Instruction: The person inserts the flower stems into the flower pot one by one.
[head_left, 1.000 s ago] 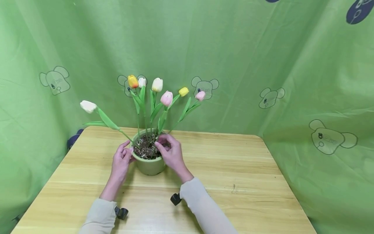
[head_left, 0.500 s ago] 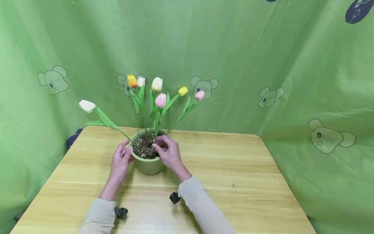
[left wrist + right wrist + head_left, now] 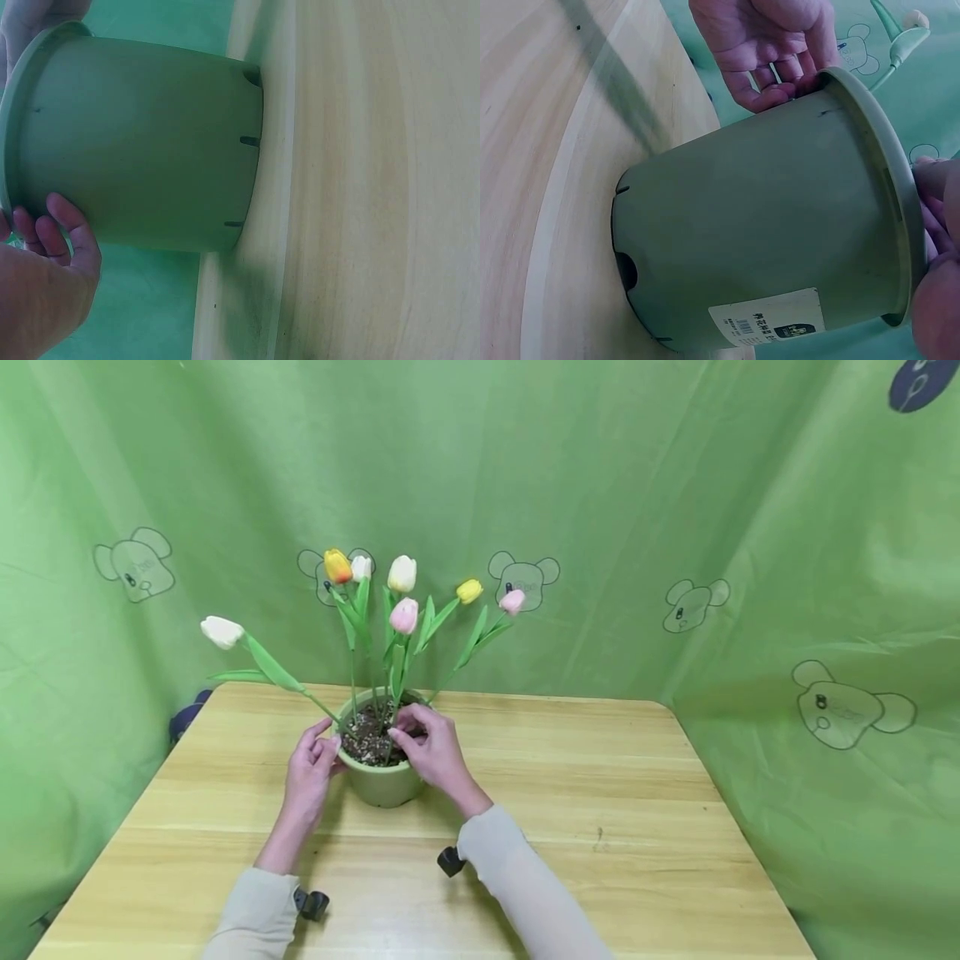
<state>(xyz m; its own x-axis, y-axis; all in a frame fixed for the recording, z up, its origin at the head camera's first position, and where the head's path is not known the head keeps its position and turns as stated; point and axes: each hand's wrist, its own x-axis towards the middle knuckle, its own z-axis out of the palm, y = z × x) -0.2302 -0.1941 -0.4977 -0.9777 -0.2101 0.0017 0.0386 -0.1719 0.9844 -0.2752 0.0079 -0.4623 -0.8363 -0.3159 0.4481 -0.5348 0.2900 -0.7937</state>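
A green flower pot (image 3: 385, 787) filled with dark, speckled soil (image 3: 366, 745) stands on the table. My left hand (image 3: 309, 772) grips its left rim, with curled fingers against the outer wall in the left wrist view. Over the soil at the right side, my right hand (image 3: 437, 753) pinches the low stem of a pink tulip (image 3: 404, 616); the fingers hide part of that stem. Other tulips rise from the soil: an orange one (image 3: 337, 566), a cream one (image 3: 402, 573), a yellow one (image 3: 469, 591), and a white one (image 3: 222, 632) leaning far left.
The pot rests on a light wooden table (image 3: 600, 810), toward its back left. A green curtain (image 3: 600, 485) with printed mouse-like heads hangs behind and on both sides. A white label (image 3: 766, 318) is stuck low on the pot. Black wrist cameras (image 3: 312, 906) sit by the sleeves.
The pink tulip in my right hand has swung left and more upright, its bloom now below the cream one. The right hand has shifted slightly left; the left hand stays at the rim.
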